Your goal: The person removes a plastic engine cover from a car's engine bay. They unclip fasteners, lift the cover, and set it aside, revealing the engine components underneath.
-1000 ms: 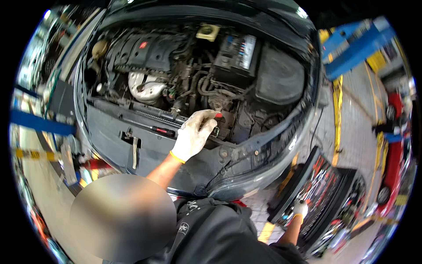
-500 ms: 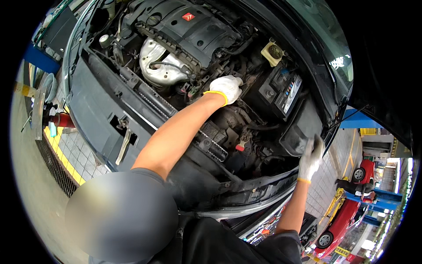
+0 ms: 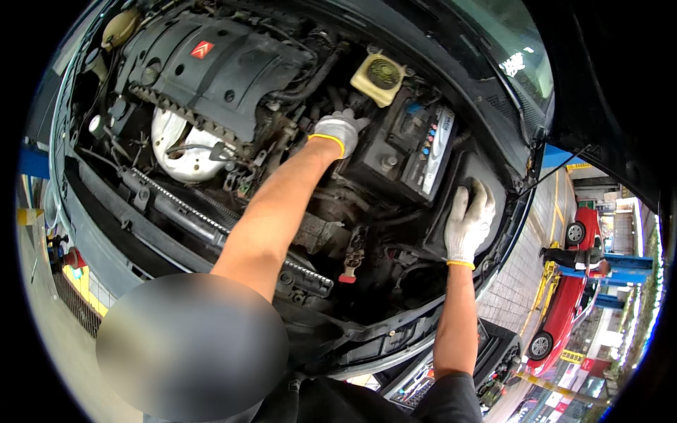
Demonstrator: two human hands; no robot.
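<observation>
A car's engine bay lies in front of me. My left hand (image 3: 338,132), in a white knit glove with a yellow cuff, reaches into the gap between the black engine cover (image 3: 218,70) and the black battery (image 3: 398,151). Its fingers are spread and seem to hold nothing, though what lies under them is hidden. Over a black plastic box (image 3: 486,173) to the right of the battery is my right hand (image 3: 471,218), gloved alike. It is open, fingers stretched out, and appears to rest on the box. Behind the battery stands a yellowish fluid reservoir (image 3: 379,79) with a dark cap.
A silver heat shield (image 3: 187,144) sits in front of the engine cover. Near the front, a red-ended part (image 3: 348,275) sticks up. An open tool case (image 3: 416,384) stands by the bumper. Farther right are red cars (image 3: 564,324) and a person (image 3: 575,259) by a blue lift post.
The view has shifted, so the bay appears farther left. My left hand is closer to the battery, fingers more spread. My right hand has moved from the black box's front edge onto its top.
</observation>
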